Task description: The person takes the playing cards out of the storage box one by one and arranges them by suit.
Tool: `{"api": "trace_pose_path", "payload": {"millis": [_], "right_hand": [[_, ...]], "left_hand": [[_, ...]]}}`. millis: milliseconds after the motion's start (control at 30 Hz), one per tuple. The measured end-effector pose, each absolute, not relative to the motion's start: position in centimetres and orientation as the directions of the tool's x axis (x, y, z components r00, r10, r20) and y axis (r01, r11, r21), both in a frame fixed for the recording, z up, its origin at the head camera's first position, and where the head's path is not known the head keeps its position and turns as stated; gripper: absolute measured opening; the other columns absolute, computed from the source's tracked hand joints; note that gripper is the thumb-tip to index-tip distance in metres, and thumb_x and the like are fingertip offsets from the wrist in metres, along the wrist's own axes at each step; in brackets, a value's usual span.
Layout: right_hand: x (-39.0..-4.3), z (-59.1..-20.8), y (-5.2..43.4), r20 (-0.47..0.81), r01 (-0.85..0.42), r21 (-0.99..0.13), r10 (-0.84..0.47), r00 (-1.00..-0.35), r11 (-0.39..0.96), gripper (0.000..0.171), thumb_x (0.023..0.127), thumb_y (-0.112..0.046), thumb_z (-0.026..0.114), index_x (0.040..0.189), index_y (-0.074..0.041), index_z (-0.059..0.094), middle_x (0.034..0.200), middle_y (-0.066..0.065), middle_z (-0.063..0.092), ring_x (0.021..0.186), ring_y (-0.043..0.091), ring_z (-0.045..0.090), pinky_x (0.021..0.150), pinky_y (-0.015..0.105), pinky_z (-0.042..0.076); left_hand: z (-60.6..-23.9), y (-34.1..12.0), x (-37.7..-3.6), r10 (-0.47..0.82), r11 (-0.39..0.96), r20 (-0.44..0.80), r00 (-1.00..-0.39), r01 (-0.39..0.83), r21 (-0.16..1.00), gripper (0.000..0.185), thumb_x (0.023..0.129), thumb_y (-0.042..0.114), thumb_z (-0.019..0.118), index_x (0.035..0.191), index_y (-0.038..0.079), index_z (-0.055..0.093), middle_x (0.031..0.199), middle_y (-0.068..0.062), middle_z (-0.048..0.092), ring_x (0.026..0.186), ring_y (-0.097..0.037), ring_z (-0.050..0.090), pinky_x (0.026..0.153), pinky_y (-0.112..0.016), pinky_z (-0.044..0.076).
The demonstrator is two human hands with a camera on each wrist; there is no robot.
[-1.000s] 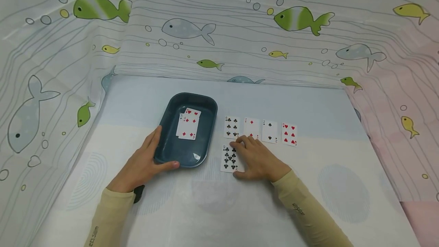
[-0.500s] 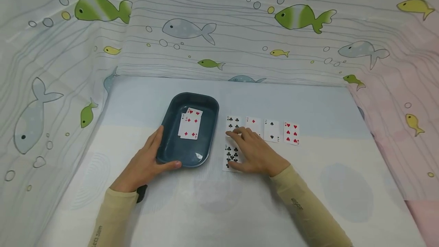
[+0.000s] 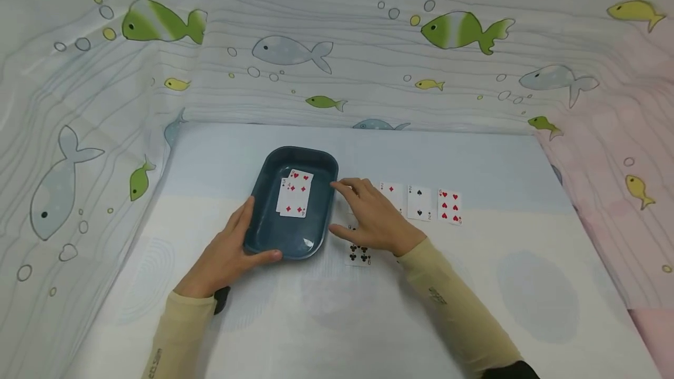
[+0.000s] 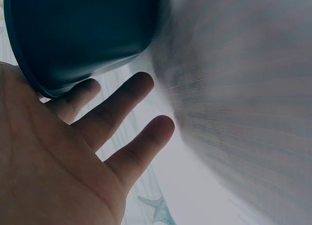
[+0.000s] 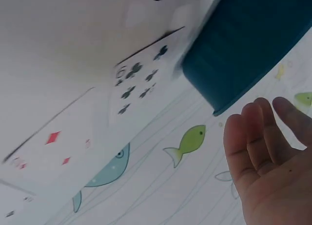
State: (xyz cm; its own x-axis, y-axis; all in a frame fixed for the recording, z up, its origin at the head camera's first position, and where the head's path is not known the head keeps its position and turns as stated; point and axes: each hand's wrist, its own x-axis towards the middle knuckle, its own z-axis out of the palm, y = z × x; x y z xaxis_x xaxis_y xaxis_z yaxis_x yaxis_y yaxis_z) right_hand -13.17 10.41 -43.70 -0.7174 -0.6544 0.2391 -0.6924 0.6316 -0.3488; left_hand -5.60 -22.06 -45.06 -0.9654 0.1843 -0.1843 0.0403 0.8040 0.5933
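Observation:
My left hand [image 3: 221, 253] lies against the near left corner of a dark blue tray [image 3: 263, 221], thumb along the near side. Its fingers look straight and spread beside the tray wall in the left wrist view. Over the cards at the tray's right side, my right hand [image 3: 371, 215] has its fingers extended towards the rim and holds nothing; contact is unclear. Face-up playing cards [image 3: 296, 195] overlap inside the tray, a four of diamonds among them. The right hand partly covers a nine of clubs [image 3: 360, 255] and mostly hides a six of clubs [image 5: 129, 93].
Right of my hand, a two of diamonds [image 3: 391, 192], a two of spades [image 3: 419, 203] and a six of hearts [image 3: 450, 206] lie face up in a row. A pale cloth [image 3: 326, 320] covers the table. Fish-print sheets [image 3: 379, 92] hang at the back and sides.
My right hand has moved left and away from me, from the nine of clubs over the six of clubs to the tray's right side. The left hand stays at the tray.

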Motion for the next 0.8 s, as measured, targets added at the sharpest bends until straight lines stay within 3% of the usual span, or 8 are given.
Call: {"api": "trace_pose_path", "payload": {"millis": [500, 800], "right_hand": [[-17.5, -41.7, 5.4, 0.159, -0.700, -0.311, -0.691, -0.705, 0.643, 0.097, 0.084, -0.062, 0.072, 0.157, -0.009, 0.035, 0.152, 0.011, 0.041, 0.135, 0.024, 0.041, 0.114, 0.036, 0.037], [-18.9, -42.5, 2.7, 0.060, -0.690, -0.264, -0.703, -0.709, 0.674, 0.104, 0.082, -0.071, 0.069, 0.157, -0.009, 0.035, 0.151, 0.010, 0.043, 0.137, 0.025, 0.041, 0.115, 0.039, 0.035]], "left_hand": [[-45.1, -22.2, -5.5, 0.199, 0.811, -0.164, -0.966, 0.069, 0.580, 0.130, 0.076, 0.073, 0.073, 0.163, 0.024, -0.009, 0.168, -0.015, 0.008, 0.142, -0.048, 0.033, 0.108, -0.066, 0.035], [-45.1, -22.3, -5.4, 0.201, 0.810, -0.159, -0.967, 0.073, 0.581, 0.130, 0.076, 0.076, 0.071, 0.163, 0.025, -0.010, 0.169, -0.013, 0.007, 0.144, -0.048, 0.031, 0.108, -0.067, 0.034]]}}
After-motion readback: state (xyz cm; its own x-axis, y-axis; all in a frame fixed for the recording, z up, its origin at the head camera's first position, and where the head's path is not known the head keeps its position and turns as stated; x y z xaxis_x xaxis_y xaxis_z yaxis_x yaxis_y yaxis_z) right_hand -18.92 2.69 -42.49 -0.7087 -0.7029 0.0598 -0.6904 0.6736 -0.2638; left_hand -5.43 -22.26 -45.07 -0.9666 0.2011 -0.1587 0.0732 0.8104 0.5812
